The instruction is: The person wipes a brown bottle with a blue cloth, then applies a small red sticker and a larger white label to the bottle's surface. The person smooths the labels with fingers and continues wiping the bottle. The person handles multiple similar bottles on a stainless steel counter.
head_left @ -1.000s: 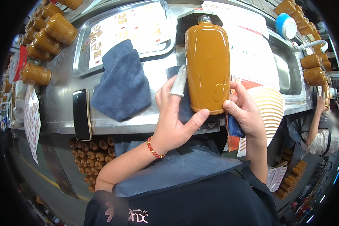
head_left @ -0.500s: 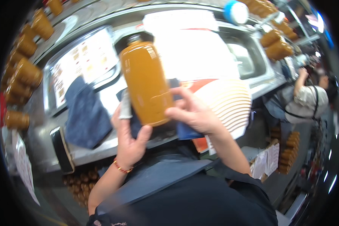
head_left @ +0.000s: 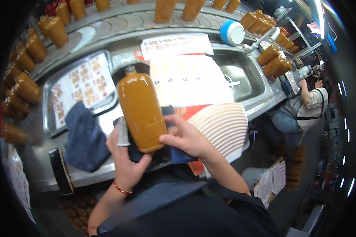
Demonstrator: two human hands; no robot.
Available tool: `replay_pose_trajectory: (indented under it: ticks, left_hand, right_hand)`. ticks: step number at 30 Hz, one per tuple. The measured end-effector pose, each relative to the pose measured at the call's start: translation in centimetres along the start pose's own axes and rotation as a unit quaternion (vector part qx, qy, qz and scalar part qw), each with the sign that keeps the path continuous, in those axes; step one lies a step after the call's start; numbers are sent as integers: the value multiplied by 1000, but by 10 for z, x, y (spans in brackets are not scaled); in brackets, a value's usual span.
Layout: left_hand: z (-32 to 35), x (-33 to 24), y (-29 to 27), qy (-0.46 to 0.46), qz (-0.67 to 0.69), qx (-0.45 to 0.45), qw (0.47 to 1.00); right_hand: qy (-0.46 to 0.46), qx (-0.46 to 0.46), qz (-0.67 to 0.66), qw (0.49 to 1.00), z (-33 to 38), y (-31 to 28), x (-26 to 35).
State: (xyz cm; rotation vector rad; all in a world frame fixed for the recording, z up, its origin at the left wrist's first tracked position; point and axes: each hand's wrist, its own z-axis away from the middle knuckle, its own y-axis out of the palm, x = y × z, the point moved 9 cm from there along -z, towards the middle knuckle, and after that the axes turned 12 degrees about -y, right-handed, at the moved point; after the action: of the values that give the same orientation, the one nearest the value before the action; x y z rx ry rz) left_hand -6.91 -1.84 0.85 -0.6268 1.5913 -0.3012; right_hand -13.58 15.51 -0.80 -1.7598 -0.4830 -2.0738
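A glossy caramel-brown bottle (head_left: 141,110) with a narrow dark neck is tilted over the near counter edge, base toward me. My right hand (head_left: 188,139) pinches its lower right side between thumb and fingers. From the lower left, my left hand (head_left: 124,166) supports the bottle, thumb close to the base; its other fingers are partly hidden. A grey-white wrap (head_left: 123,132) shows at that hand's fingers, beside the bottle. Beneath lies dark fabric, mostly covered. A dark blue cloth (head_left: 85,138) rests to the left, and a striped sheet (head_left: 219,128) lies right of my right hand.
A metal tray (head_left: 47,106) bears a sheet of small printed pieces. Printed white sheets (head_left: 190,85) lie beside a sink (head_left: 241,79). A phone-like black slab (head_left: 60,172) sits at the counter edge. Brown jars (head_left: 57,31) line the conveyor. Another person (head_left: 304,106) sits at right.
The whole view has shifted, so the counter and bottle appear farther left and lower. Both hands keep their hold on the bottle, its pose nearly the same.
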Motion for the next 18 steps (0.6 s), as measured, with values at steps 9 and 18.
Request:
replay_pose_trajectory:
  ticks: [9,18]
  left_hand:
    - [-10,-27,-6,64,-71,-17,995]
    - [-4,-22,-11,39,11,-20,999]
  right_hand:
    - [-2,2,-43,999,2,-6,-7]
    - [-20,8,-34,999,11,-13,1]
